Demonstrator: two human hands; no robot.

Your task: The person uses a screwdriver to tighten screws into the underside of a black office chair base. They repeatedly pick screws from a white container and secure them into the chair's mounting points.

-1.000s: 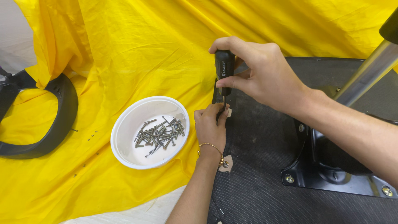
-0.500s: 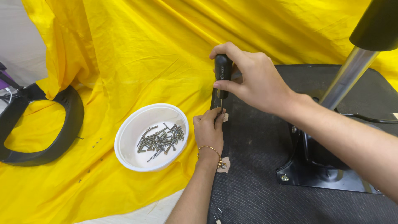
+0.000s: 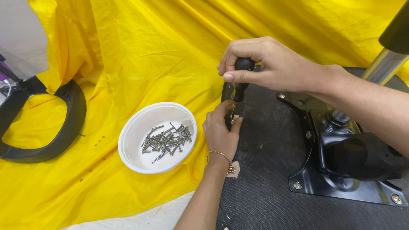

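My right hand [image 3: 268, 64] grips the black handle of a screwdriver [image 3: 240, 83], held upright over the left edge of a black chair seat underside [image 3: 264, 179]. Below it, my left hand [image 3: 221, 132] pinches the screwdriver shaft and a small screw at its tip, against the seat's edge. A gold bracelet circles my left wrist. A white bowl [image 3: 132, 145] with several dark screws [image 3: 166, 139] sits just left of my left hand on a yellow cloth [image 3: 140, 55].
A black metal chair mechanism plate [image 3: 341, 170] with bolts is fixed on the seat at right, with a chrome column [image 3: 383, 66] rising from it. A black curved armrest [image 3: 64, 127] lies on the cloth at far left. A few tiny screws lie loose near it.
The view has shifted, so everything sits lower and more to the right. My right hand has turned on the screwdriver handle; my left hand stays at the tip.
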